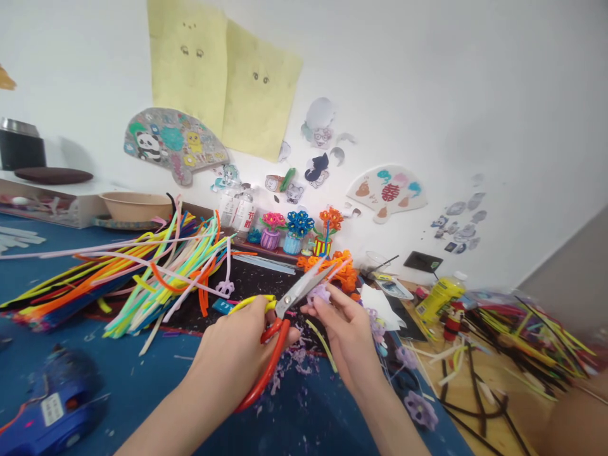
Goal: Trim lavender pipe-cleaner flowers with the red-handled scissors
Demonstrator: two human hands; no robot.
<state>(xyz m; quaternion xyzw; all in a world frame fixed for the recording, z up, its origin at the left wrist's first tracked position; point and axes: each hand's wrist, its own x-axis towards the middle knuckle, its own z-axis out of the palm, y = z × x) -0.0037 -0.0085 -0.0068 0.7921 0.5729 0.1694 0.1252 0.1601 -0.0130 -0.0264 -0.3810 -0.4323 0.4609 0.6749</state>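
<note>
You hold scissors [288, 301] with silver blades, one red handle and one yellow handle. They slant up and to the right, tips pointing away from you, blades parted in a narrow V. Just right of the blades you hold a small, pale purple flower [320, 293], fuzzy and looped into petals, partly covered by your grip. Whether a blade touches it, you cannot tell from this view.
</note>
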